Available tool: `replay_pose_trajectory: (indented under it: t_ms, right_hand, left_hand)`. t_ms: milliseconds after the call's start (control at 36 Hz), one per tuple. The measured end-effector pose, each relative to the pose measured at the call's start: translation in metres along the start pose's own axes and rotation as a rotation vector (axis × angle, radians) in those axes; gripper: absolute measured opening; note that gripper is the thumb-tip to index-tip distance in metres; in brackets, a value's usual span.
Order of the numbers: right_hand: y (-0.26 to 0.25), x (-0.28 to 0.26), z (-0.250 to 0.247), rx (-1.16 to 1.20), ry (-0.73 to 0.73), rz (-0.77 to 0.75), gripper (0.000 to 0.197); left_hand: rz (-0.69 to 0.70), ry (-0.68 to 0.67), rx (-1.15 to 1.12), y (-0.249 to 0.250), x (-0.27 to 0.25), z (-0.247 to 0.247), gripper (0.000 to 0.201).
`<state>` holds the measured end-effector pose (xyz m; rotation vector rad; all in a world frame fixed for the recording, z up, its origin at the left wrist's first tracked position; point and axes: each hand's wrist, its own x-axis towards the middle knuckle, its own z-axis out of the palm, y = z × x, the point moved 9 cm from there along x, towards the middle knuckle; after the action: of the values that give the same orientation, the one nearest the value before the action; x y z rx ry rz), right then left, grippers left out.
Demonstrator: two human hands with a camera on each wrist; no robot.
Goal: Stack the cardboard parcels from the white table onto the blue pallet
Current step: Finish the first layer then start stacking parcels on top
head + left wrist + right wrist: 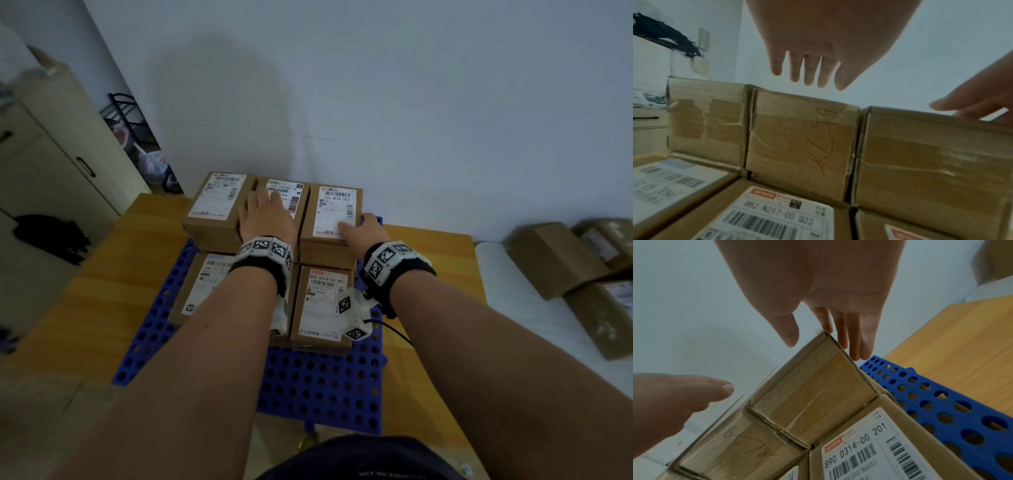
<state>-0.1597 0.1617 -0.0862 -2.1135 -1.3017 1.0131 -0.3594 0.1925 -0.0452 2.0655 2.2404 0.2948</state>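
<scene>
Parcels [327, 212] fill blue pallet [318, 383] rear; left hand [265, 214], right hand [364, 231] flat, gripping nothing; spare boxes [561, 260] right.

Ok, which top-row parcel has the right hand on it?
The rightmost top parcel, label reading 436. The right hand touches its near right corner; the left hand is over the middle one.

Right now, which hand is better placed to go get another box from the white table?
The right hand, I think. The remaining parcels lie on the white table on that side, and this hand sits at the right edge of the right top parcel. The left hand rests flat on the middle parcel, farther away.
</scene>
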Motion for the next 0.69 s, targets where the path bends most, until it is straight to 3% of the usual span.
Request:
replay_pose_trajectory:
  t_ms: [278,694]
  right_hand:
    - [-0.002,-0.003,0.009,0.022,0.012,0.046,0.065]
    - [-0.006,-0.001,0.015,-0.001,0.028,0.088,0.055]
  left_hand:
    - [-0.252,-0.159,0.086,-0.044,0.004,0.016,0.068]
    - [-0.237,-0.189,0.109,-0.042,0.005,0.014,0.063]
